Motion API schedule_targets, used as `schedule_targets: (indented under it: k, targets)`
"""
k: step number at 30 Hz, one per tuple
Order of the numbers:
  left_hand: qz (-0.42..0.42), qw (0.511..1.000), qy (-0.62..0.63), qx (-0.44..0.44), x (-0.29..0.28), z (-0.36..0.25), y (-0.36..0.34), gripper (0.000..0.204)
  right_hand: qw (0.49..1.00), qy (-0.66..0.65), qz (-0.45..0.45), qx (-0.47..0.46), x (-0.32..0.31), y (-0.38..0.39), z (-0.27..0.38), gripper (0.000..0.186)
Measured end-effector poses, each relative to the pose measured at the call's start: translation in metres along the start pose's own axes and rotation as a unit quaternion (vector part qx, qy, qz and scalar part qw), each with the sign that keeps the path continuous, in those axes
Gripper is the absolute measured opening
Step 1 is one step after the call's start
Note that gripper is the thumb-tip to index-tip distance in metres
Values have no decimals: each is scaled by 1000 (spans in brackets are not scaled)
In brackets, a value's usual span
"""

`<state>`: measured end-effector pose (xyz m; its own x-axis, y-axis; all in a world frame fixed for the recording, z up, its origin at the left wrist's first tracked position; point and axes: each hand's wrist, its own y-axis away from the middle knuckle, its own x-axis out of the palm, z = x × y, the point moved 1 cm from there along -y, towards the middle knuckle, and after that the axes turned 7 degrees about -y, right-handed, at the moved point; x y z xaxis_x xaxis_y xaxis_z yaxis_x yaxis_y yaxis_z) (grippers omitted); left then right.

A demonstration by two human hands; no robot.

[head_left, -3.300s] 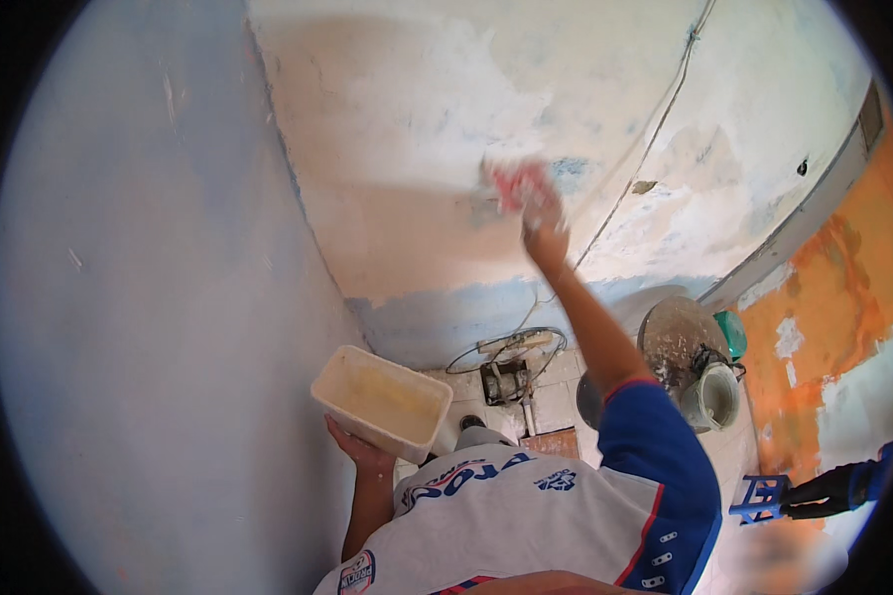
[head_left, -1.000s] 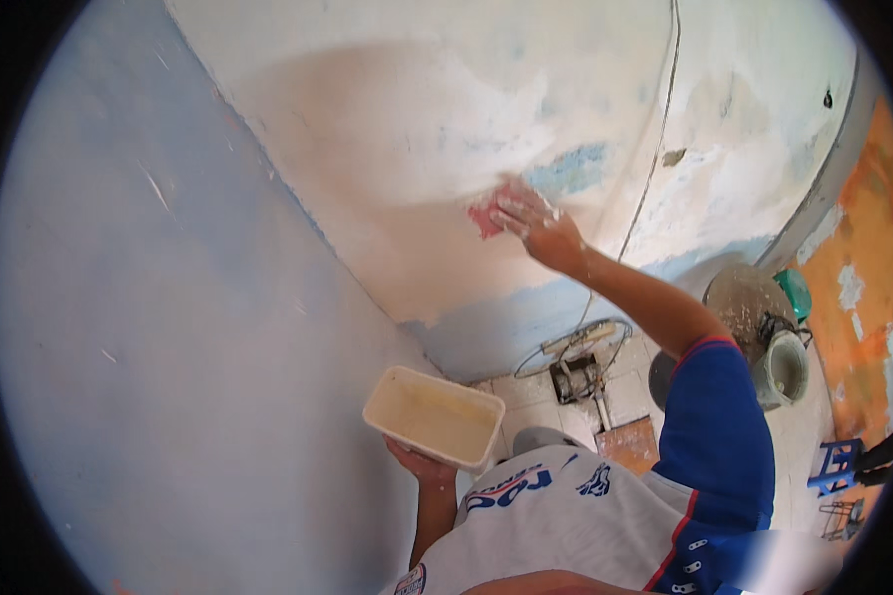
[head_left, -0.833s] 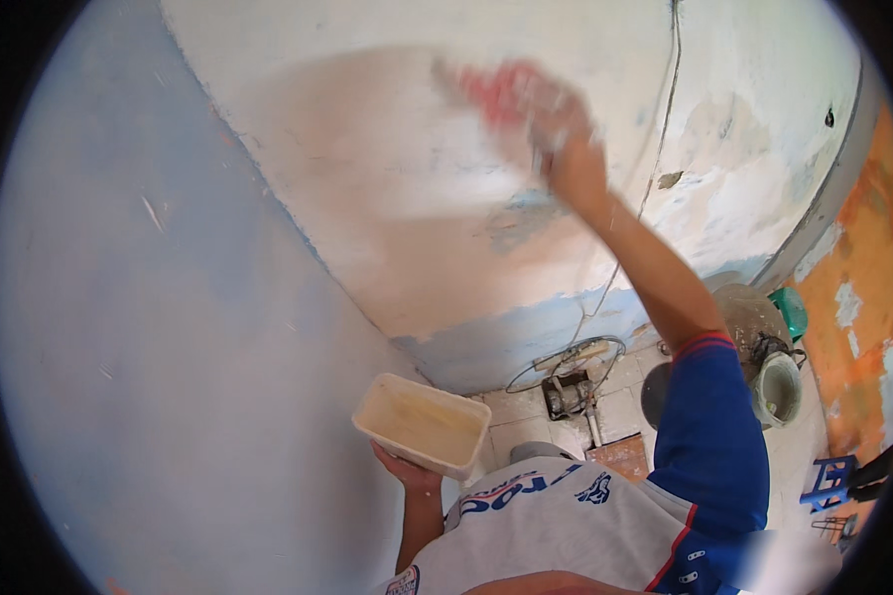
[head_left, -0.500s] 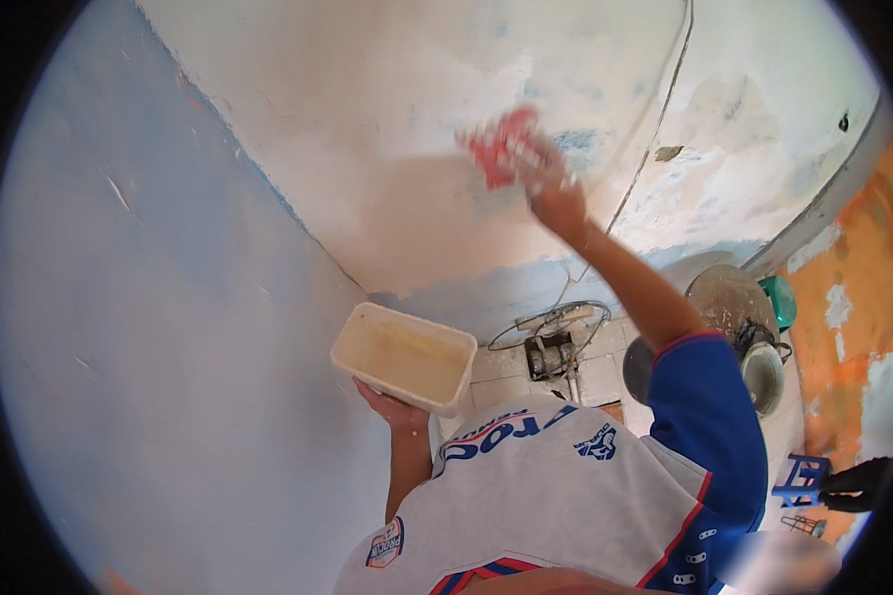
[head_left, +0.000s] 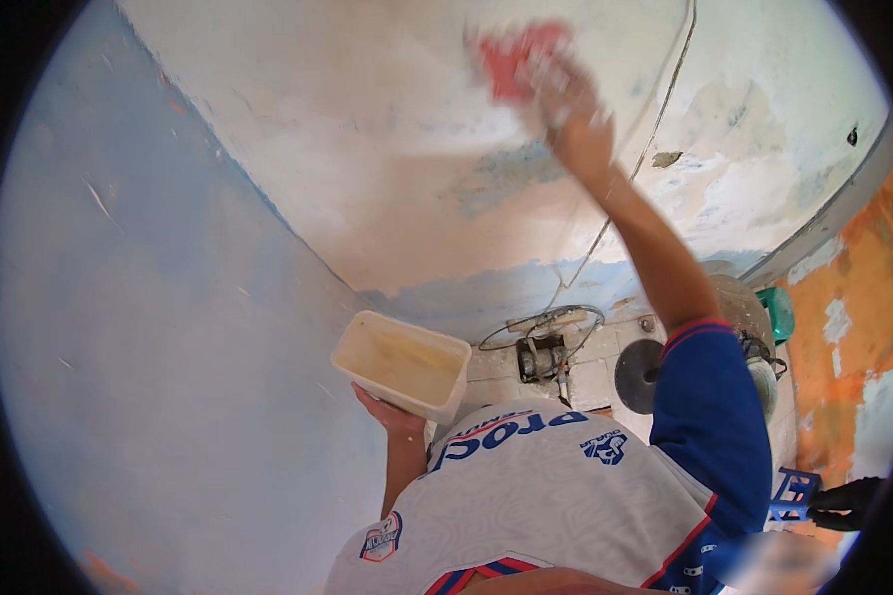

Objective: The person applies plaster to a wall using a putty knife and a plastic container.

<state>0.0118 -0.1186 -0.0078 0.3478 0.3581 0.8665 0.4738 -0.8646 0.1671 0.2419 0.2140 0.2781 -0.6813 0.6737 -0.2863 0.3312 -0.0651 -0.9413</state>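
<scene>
The right hand (head_left: 575, 124) was raised against the wall (head_left: 367, 169), closed around a red tool (head_left: 516, 59) pressed flat to the plaster; the tool was smeared by motion blur, so whether it was a trowel, a scraper or a sanding block could not be told. The left hand (head_left: 392, 416) was cupped under a cream plastic tub (head_left: 404, 365), gripping it from below and holding it level near the chest, well apart from the wall. The tub held a pale, yellowish paste lying low in it.

Judging from the wall, a good part of the work looked done: a broad patch around and left of the red tool was pale and even. What seemed left was the mottled stretch below and to the right, where blue paint and peach-coloured patches showed through, and the blue band along the foot of the wall. The plain blue wall (head_left: 149, 327) to the left looked untouched.

A thin cable (head_left: 655, 139) ran down the wall to a small machine (head_left: 541, 357) on the tiled floor (head_left: 590, 382); a fan (head_left: 739, 307) stood behind the raised arm, partly hidden. The fingers of the left hand were mostly covered by the tub, and the lower right corner was blurred
</scene>
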Motion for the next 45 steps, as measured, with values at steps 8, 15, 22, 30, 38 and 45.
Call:
schedule_targets:
  k: [8, 15, 22, 30, 38, 45]
  targets:
    - [-7, 999, 0, 53, 6, -8, -4, 78, 975, -168, 103, 97, -2, 138, 95, 32]
    - [22, 997, 7, 73, 12, -11, -17, 81, 618, -604, -64, 498, -38, 60, 105, 30]
    - [68, 988, -20, 135, 76, -29, -42, 87, 573, -663, 28, 481, -87, 70, 162, 30]
    - [29, 953, -180, 242, 117, -50, -47, 94, 835, -495, 180, 162, -107, 67, 206, 31]
    - [10, 953, -145, 264, 98, -53, -69, 88, 782, -531, 237, 223, -103, 82, 214, 32]
    - [-51, 968, -114, 217, 88, -60, -68, 85, 813, -528, 198, 145, -109, 91, 215, 22]
